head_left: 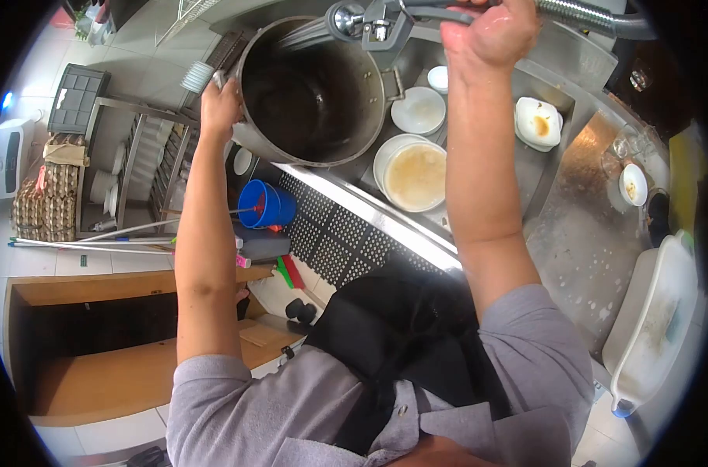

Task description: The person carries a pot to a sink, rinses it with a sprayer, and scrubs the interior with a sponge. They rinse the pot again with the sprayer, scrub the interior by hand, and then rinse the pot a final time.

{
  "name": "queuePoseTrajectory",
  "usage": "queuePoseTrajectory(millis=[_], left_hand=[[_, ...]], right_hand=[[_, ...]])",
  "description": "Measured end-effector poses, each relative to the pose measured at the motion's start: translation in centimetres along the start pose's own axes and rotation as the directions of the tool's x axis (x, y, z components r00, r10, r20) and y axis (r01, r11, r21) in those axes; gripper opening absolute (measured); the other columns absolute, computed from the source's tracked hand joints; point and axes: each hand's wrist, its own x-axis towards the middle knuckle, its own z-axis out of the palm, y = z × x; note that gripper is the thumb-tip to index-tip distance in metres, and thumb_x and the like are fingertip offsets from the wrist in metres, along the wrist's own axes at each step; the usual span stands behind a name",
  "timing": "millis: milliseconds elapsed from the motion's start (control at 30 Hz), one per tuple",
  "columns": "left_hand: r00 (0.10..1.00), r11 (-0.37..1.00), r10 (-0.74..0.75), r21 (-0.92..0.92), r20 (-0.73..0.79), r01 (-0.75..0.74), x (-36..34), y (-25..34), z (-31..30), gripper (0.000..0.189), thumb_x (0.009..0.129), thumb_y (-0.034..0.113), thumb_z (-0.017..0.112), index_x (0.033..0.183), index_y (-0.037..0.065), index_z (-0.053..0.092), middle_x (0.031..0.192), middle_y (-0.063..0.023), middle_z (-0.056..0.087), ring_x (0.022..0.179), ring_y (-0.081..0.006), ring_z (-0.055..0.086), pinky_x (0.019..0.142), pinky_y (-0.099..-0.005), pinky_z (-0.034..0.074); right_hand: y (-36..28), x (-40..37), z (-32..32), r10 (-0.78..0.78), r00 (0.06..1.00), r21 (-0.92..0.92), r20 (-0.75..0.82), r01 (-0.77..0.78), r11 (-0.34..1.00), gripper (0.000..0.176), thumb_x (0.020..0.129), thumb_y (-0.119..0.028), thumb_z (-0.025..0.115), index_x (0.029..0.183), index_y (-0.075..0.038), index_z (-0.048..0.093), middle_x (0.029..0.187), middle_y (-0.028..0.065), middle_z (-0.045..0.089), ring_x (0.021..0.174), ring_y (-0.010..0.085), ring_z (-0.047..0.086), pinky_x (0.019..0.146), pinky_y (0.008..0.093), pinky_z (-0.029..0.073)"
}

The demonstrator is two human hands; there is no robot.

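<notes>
A large metal stockpot (315, 152) is tilted over the sink's edge, its dark, wet inside facing me. My left hand (220, 110) is closed around the pot's handle on the left side. At the top, my right hand (494, 35) grips the lever of a spray faucet (387, 29), whose head points left at the pot. Water streams from it into the pot. In the sink, right of the pot, sit a white bowl of cloudy liquid (415, 177), a white bowl (418, 110) and a stained white dish (538, 123).
A wet steel counter (576, 249) lies to the right, with a small soiled bowl (633, 184) and a white tub (651, 319). Left are a dish rack (140, 156), stacked egg trays (46, 202) and a blue bucket (267, 204). A black perforated mat (334, 233) covers the floor.
</notes>
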Motion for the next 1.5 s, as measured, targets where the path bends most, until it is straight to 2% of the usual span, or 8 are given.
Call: queuePoseTrajectory(millis=[67, 133, 400, 633, 867, 933, 1233, 1500], left_hand=[[0.999, 0.996, -0.023, -0.081, -0.030, 0.020, -1.8, -1.8, -1.2, 0.017, 0.094, 0.019, 0.055, 0.084, 0.005, 0.053, 0.059, -0.0007, 0.047, 0.045, -0.0094, 0.042, 0.039, -0.0273, 0.030], [0.998, 0.928, -0.026, -0.373, -0.054, 0.004, -2.4, -4.9, -2.9, 0.014, 0.098, 0.017, 0.052, 0.087, 0.009, 0.048, 0.059, 0.0038, 0.039, 0.044, -0.0063, 0.034, 0.038, -0.0234, 0.027], [0.979, 0.823, -0.098, -0.567, -0.179, -0.022, -5.5, -11.2, -4.0, 0.018, 0.099, 0.015, 0.051, 0.084, 0.011, 0.042, 0.058, 0.0041, 0.036, 0.042, -0.0065, 0.030, 0.036, -0.0234, 0.026], [0.972, 0.803, -0.090, -0.593, -0.219, -0.060, -7.3, -13.1, -4.1, 0.017, 0.099, 0.015, 0.051, 0.084, 0.011, 0.044, 0.059, 0.0043, 0.036, 0.043, -0.0064, 0.030, 0.037, -0.0232, 0.026], [0.967, 0.809, -0.094, -0.584, -0.236, -0.064, -8.8, -13.3, -3.7, 0.018, 0.098, 0.015, 0.051, 0.082, 0.012, 0.043, 0.056, 0.0043, 0.035, 0.041, -0.0071, 0.028, 0.035, -0.0241, 0.025], [0.969, 0.807, -0.089, -0.587, -0.231, -0.066, -9.1, -13.5, -3.6, 0.018, 0.098, 0.014, 0.051, 0.082, 0.011, 0.043, 0.056, 0.0042, 0.035, 0.041, -0.0072, 0.028, 0.035, -0.0241, 0.026], [0.956, 0.778, -0.081, -0.618, -0.280, -0.115, -10.9, -14.2, -1.9, 0.017, 0.098, 0.011, 0.049, 0.083, 0.010, 0.041, 0.057, 0.0039, 0.036, 0.042, -0.0057, 0.030, 0.036, -0.0240, 0.026], [0.944, 0.777, -0.085, -0.615, -0.319, -0.138, -11.5, -14.3, -0.9, 0.021, 0.098, 0.013, 0.051, 0.080, 0.010, 0.040, 0.056, 0.0035, 0.034, 0.043, -0.0067, 0.029, 0.038, -0.0248, 0.026]], right_hand=[[0.1, 0.5, -0.7, 0.004, 1.000, 0.035, 0.009, -0.005, 0.999, 0.044, 0.100, -0.041, 0.052, 0.067, -0.014, 0.042, 0.054, -0.0008, 0.039, 0.050, 0.0123, 0.040, 0.061, 0.0293, 0.041], [-0.8, 0.7, -0.4, 0.014, 0.999, 0.070, 0.037, -0.016, 0.997, 0.045, 0.101, -0.043, 0.050, 0.067, -0.014, 0.041, 0.054, -0.0012, 0.039, 0.051, 0.0126, 0.039, 0.061, 0.0304, 0.041], [-0.7, 0.1, 0.3, 0.032, 0.997, 0.101, 0.073, -0.039, 0.994, 0.047, 0.099, -0.045, 0.052, 0.066, -0.015, 0.040, 0.054, -0.0015, 0.038, 0.050, 0.0122, 0.038, 0.061, 0.0303, 0.041], [-2.4, -1.5, 3.4, 0.077, 0.997, 0.131, 0.029, -0.080, 0.988, 0.050, 0.097, -0.048, 0.054, 0.063, -0.016, 0.038, 0.052, -0.0026, 0.036, 0.049, 0.0122, 0.040, 0.063, 0.0315, 0.044], [-2.4, -3.3, 4.3, 0.124, 0.988, 0.150, 0.088, -0.136, 0.979, 0.050, 0.098, -0.048, 0.054, 0.062, -0.017, 0.037, 0.052, -0.0026, 0.036, 0.049, 0.0125, 0.039, 0.062, 0.0324, 0.045], [-1.3, -3.2, 3.4, 0.208, 0.973, 0.232, 0.096, -0.225, 0.946, 0.050, 0.098, -0.047, 0.053, 0.061, -0.016, 0.038, 0.052, -0.0025, 0.036, 0.048, 0.0130, 0.039, 0.061, 0.0327, 0.045], [-2.4, -6.1, 3.8, 0.369, 0.921, 0.156, 0.121, -0.385, 0.910, 0.049, 0.098, -0.045, 0.054, 0.061, -0.016, 0.040, 0.051, -0.0017, 0.038, 0.047, 0.0128, 0.040, 0.059, 0.0330, 0.045], [-1.2, -6.8, 2.9, 0.365, 0.912, 0.181, 0.184, -0.397, 0.900, 0.049, 0.097, -0.046, 0.055, 0.061, -0.016, 0.040, 0.051, -0.0020, 0.038, 0.046, 0.0129, 0.041, 0.059, 0.0325, 0.046]])
